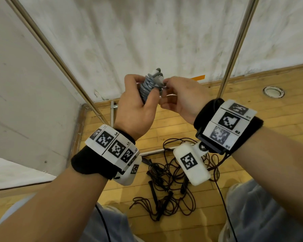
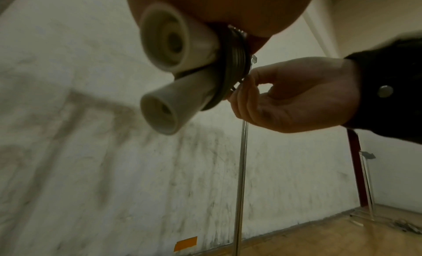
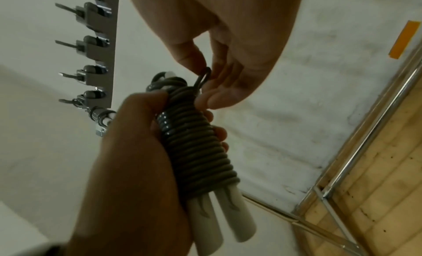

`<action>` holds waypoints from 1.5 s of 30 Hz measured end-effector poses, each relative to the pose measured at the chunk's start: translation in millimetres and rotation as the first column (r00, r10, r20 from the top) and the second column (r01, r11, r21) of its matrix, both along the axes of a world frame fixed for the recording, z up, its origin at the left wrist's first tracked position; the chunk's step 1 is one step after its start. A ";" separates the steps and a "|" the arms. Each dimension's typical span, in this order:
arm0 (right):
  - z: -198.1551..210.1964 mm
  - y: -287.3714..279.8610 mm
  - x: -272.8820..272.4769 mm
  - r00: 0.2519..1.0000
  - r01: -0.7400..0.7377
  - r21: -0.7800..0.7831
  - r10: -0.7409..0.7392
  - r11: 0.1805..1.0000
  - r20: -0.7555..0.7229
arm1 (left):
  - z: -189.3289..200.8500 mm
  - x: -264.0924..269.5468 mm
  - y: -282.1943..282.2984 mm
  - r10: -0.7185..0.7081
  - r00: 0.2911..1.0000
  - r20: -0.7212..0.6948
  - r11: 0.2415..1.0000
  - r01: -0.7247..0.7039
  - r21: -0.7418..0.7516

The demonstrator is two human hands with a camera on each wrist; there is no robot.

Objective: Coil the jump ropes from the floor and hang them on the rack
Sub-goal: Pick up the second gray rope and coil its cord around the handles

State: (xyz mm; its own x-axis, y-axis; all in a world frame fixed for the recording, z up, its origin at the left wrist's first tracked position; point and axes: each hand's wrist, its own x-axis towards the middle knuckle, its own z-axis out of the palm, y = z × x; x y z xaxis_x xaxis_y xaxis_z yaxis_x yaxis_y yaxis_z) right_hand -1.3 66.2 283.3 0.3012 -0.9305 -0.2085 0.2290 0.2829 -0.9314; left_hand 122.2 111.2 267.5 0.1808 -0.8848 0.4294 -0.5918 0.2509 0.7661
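Observation:
My left hand (image 1: 138, 102) grips a coiled grey jump rope (image 1: 150, 86), its cord wound tightly around two white handles (image 3: 219, 218). The handle ends (image 2: 164, 79) stick out below my fist in the left wrist view. My right hand (image 1: 178, 95) pinches a small loop of the cord (image 3: 203, 77) at the top of the coil. Dark jump ropes (image 1: 171, 182) lie tangled on the wooden floor between my feet. The rack's hook bar (image 3: 100, 49) with several pegs shows in the right wrist view, above and left of the coil; another coiled rope (image 3: 102, 117) hangs on its lowest peg.
Two metal rack poles (image 1: 234, 49) rise on either side of my hands, with base rails (image 1: 152, 151) on the floor. A dirty white wall (image 1: 147, 32) is close ahead. Orange tape (image 1: 198, 78) marks the wall base. A round floor fitting (image 1: 273, 91) sits at right.

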 end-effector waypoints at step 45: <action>18.7 18.2 1.0 0.997 0.051 -0.234 -0.061 0.971 -0.037 | 22.5 -10.7 8.0 0.039 0.981 -0.188 0.987 -0.067 -0.143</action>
